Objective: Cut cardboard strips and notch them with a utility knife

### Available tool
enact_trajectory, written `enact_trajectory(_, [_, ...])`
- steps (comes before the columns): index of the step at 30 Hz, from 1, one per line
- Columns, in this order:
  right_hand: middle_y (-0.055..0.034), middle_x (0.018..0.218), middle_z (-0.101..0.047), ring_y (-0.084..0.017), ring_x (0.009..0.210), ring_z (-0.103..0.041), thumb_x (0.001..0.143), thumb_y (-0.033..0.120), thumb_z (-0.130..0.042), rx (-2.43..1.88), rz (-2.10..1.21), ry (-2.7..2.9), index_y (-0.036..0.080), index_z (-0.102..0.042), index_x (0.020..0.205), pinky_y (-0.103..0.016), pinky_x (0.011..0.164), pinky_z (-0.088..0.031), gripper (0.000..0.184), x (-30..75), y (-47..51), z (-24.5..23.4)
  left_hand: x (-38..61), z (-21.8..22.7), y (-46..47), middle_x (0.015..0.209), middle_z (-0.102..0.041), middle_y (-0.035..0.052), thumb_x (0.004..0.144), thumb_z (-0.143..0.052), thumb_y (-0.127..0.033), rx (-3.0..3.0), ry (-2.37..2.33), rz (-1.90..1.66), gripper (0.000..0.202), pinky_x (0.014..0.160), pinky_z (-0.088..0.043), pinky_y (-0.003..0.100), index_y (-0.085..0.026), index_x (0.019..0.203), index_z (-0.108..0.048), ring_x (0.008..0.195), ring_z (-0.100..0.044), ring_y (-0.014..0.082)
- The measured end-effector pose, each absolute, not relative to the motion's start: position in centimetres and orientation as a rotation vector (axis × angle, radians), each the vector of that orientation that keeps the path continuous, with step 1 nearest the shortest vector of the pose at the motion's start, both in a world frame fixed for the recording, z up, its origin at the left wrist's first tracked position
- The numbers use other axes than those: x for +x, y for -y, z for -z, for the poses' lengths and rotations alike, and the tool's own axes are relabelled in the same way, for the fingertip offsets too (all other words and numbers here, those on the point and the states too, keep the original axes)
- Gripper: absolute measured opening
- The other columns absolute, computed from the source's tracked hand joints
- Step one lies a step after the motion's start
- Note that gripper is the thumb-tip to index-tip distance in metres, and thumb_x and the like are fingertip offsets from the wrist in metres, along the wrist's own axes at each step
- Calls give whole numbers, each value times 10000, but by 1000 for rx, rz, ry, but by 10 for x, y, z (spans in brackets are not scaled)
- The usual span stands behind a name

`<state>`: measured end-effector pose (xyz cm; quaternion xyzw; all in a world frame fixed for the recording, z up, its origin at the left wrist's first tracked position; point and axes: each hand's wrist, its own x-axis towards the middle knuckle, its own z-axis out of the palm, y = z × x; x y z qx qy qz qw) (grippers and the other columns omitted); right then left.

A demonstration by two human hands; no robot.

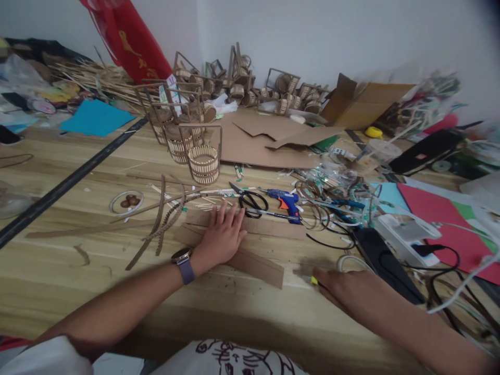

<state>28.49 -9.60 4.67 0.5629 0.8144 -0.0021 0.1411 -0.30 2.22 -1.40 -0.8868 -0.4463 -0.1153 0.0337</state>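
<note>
My left hand [222,233], a watch [183,263] on its wrist, lies with fingers outstretched on overlapping cardboard strips [258,266]. To the right, my right hand [336,286] is closed around a yellow utility knife [313,280]; its tip is blurred and points left, apart from the cardboard. Just beyond my left fingertips are black-handled scissors [253,203], with a pen [273,214] across them and thin wooden sticks [205,202] beside them. A blue glue gun [287,202] rests behind the strips.
Small slatted buckets [203,164] with tall handles stand beyond my left hand. Large cardboard sheets [265,140] lie farther back. At the right are a phone [385,260], a white power strip [404,234] and tangled cables. A ring with brown beads [127,202] sits at the left.
</note>
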Motion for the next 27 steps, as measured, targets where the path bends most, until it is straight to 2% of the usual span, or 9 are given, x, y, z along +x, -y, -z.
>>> enact_trajectory(2, [-44, 750, -771, -239, 619, -744, 975, 260, -469, 1516, 190, -2263, 223, -643, 944, -269, 453, -354, 181, 270, 89, -61, -3, 16, -22, 1544, -397, 205, 1015, -440, -353, -2716, 1360, 382, 536, 1164, -243, 639, -85, 1479, -427, 1467, -241, 431])
enact_trajectory(5, [-98, 850, -785, -274, 755, -764, 1000, 253, -425, 1559, 291, -2200, 189, -620, 1114, -279, 502, -391, 235, 234, 75, -71, -3, 18, -22, 1532, -411, 209, 1017, -433, -341, -2702, 1361, 406, 526, 1166, -241, 636, -79, 1474, -431, 1459, -261, 427])
enact_trajectory(7, [-109, 892, -786, -285, 791, -765, 1016, 288, -407, 1570, 304, -2205, 193, -609, 1160, -283, 518, -410, 265, 210, 65, -70, -4, 19, -23, 1519, -426, 208, 1018, -430, -334, -2699, 1362, 417, 516, 1168, -244, 628, -73, 1463, -444, 1452, -276, 427])
enact_trajectory(14, [-111, 888, -786, -283, 801, -765, 1016, 325, -423, 1518, 288, -2261, 193, -638, 1143, -275, 561, -482, 283, 169, 40, -67, -5, 19, -23, 1510, -430, 217, 1022, -420, -314, -2696, 1340, 436, 501, 1172, -251, 616, -56, 1450, -454, 1450, -279, 426])
enact_trajectory(21, [-124, 864, -786, -287, 797, -770, 1007, 260, -432, 1505, 261, -2279, 183, -669, 1115, -295, 587, -538, 271, 159, 37, -68, -3, 17, -22, 1515, -430, 210, 1016, -427, -310, -2713, 1368, 413, 497, 1173, -255, 613, -71, 1451, -450, 1460, -273, 412])
enact_trajectory(27, [-116, 874, -790, -283, 808, -771, 1009, 276, -444, 1510, 261, -2262, 182, -665, 1138, -302, 598, -560, 273, 155, 36, -71, -3, 14, -21, 1524, -414, 212, 1012, -430, -298, -2732, 1370, 408, 505, 1176, -239, 611, -71, 1463, -429, 1466, -256, 414])
